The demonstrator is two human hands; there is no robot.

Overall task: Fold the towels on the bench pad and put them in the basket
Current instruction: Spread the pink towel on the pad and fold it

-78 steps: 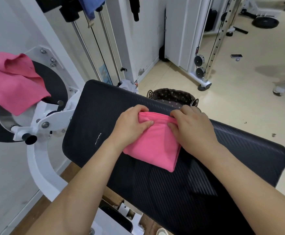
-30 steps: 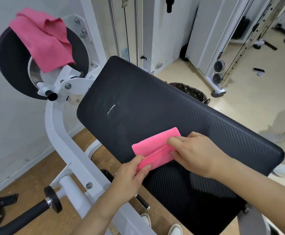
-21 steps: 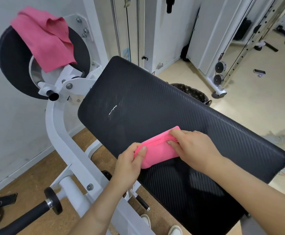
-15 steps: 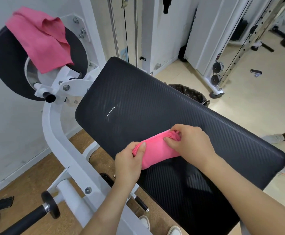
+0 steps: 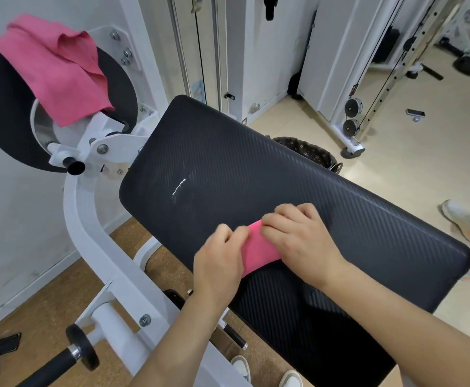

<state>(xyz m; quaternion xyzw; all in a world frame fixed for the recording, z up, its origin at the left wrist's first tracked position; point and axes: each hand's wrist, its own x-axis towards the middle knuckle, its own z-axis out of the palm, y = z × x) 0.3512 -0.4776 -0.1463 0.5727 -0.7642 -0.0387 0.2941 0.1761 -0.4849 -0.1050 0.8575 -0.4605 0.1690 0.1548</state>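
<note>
Folded pink towel [image 5: 259, 250] sits on the bench pad [image 5: 256, 169], close to the pad's near edge and about midway along it. Only a narrow strip of it shows between the two hands. Left hand [image 5: 220, 263] has its fingers curled onto the towel's left end and grips it; those fingers are motion-blurred, so the exact contact is soft. Right hand [image 5: 298, 241] lies over the towel's right and far side, fingers bent down over the edge and clamped on the cloth. The layers underneath are hidden, so it's probably a tight roll, but it could be a flat fold. Basket [image 5: 309, 152] is behind the pad's far edge, mostly blocked by the pad; only a dark patterned rim arc and one handle loop show, contents not visible. Second pink towel [image 5: 58, 76] is off the pad's left end, draped loose over the black roller [image 5: 2, 107] on the white frame [image 5: 88, 233]. Past the pad's right end a shoe [image 5: 463, 222] stands on the floor, its leg cut off by the frame edge. Versus 0.5 s ago, the hands have closed in toward each other and far less pink shows. Versus 2.6 s ago, the towel was a wider fold up at the pad's far edge by the basket; now it's a much smaller bundle at the near edge.
</note>
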